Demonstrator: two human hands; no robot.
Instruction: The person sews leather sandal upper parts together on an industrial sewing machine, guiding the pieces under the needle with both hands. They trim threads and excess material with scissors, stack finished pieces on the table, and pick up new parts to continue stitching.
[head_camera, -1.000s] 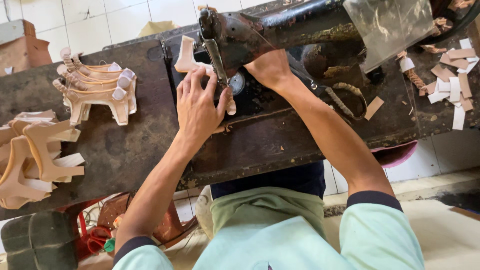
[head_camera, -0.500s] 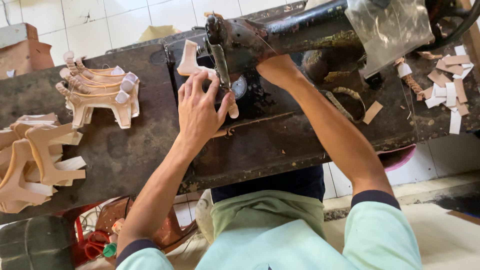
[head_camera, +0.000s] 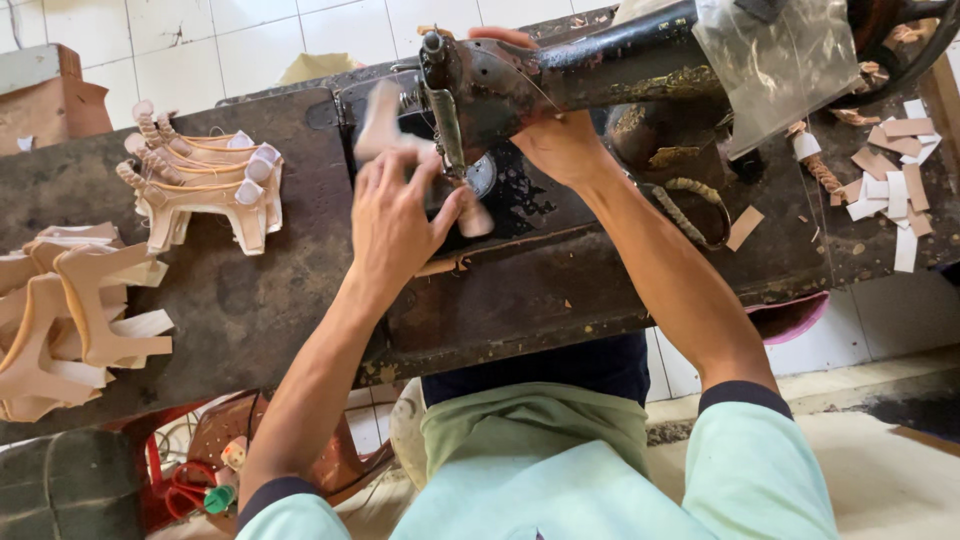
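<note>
The left hand (head_camera: 395, 215) lies flat with fingers spread on a pale leather piece (head_camera: 385, 125) at the needle of the black sewing machine (head_camera: 560, 75), pressing it to the machine bed; the piece is blurred and runs toward 11 o'clock from the hand. The right hand (head_camera: 560, 145) sits at 2 o'clock from the left, tucked under the machine arm; whether it grips anything cannot be told. On the dark counter (head_camera: 250, 300), a stack of cut leather pieces (head_camera: 200, 185) lies at 9 o'clock, with another pile (head_camera: 70, 310) at 8 o'clock. Small leather scraps (head_camera: 890, 185) lie scattered at 3 o'clock.
</note>
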